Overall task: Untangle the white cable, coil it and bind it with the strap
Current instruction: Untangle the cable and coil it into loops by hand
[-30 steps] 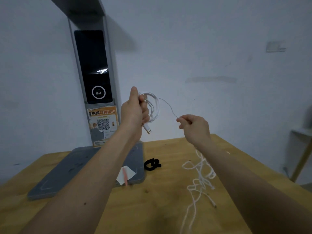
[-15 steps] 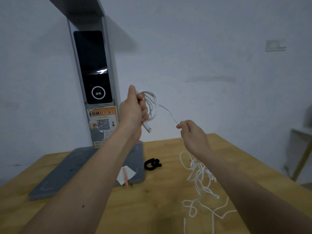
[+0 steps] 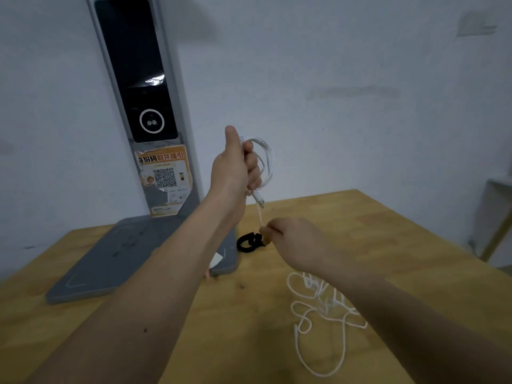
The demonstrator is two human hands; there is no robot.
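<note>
The person's left hand (image 3: 231, 170) is holding a few round loops of the thin, smooth white cable (image 3: 264, 159) up in front of the pale wall, its grip clenched around them with the thumb pointing up, and a short white plug end (image 3: 258, 198) is sticking out below the fist. From there one strand is running down to the right hand (image 3: 293, 243), whose fingertips are pinching it just above the bench (image 3: 388, 231), a worn yellow wooden top. The rest of the cable is lying on the wood near the right forearm in loose, tangled curls. The strap (image 3: 248, 242), a small black band curled into a ring, is resting beside the flat grey base (image 3: 124, 259) of a tall grey stand (image 3: 144, 79) with a glossy black panel. An orange and white label (image 3: 164, 178) with a QR code and Chinese characters, too blurred to read, is peeling on the stand.
</note>
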